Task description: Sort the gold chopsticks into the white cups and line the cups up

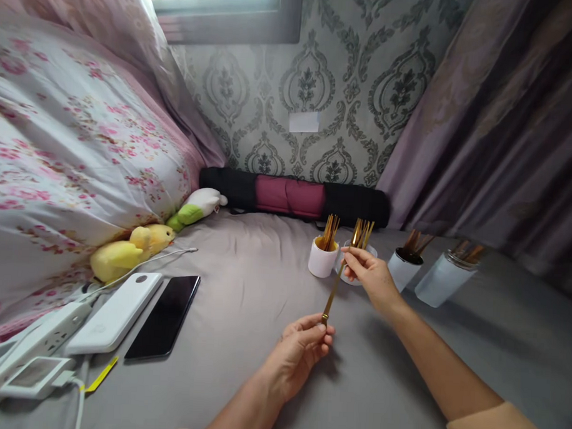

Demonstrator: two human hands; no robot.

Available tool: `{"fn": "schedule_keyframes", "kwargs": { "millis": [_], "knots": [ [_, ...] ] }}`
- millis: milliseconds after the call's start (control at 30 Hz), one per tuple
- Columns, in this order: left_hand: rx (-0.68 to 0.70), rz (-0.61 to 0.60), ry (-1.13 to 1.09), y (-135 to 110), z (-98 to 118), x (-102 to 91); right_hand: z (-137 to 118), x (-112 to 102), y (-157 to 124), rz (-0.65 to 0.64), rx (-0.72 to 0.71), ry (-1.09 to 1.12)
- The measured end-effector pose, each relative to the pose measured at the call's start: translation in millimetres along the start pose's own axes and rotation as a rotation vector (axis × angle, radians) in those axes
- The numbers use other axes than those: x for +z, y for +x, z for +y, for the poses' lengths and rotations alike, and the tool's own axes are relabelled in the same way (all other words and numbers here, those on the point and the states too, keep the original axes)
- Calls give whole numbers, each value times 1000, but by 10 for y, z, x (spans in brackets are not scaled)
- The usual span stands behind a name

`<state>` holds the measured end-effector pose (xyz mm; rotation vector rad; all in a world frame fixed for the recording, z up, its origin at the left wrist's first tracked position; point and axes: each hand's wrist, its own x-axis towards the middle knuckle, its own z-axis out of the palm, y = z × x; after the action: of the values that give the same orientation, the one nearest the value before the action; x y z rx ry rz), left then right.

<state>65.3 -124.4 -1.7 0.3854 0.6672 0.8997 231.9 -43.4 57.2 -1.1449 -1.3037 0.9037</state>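
A narrow, shiny gold strip (332, 296) stretches at a slant between my two hands. My left hand (304, 348) pinches its lower end between thumb and fingers, where a small fold or knot shows. Farther away, the upper end is held in the closed fingertips of my right hand (369, 271). Just behind the right hand stands a clear cup (370, 250) with several gold strips, partly hidden by the fingers. Beside it on the left is a white cup (322, 261) that also holds upright gold strips.
To the right stand a white cup with a dark inside (404, 272) and a pale jar (445, 284), both with strips. On the left lie a phone (164, 316), a white power bank (116, 312), a power strip (37, 350) and plush toys (118, 257). A black and maroon roll (289, 196) lies along the wall.
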Motion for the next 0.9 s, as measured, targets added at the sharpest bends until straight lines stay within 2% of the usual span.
{"fn": "schedule_keyframes", "kwargs": {
  "millis": [167, 433, 700, 900],
  "knots": [
    [-1, -3, -6, -6, 3, 14, -35, -26, 57, 34, -65, -44],
    [-16, -2, -12, -20, 24, 34, -53, -34, 55, 32, -89, -120],
    [-6, -6, -38, -12, 18, 35, -146, 1, 109, 35, -113, -89],
    [3, 0, -69, -4, 26, 21, -297, -75, 250, 137, -150, -63]
  ]
}}
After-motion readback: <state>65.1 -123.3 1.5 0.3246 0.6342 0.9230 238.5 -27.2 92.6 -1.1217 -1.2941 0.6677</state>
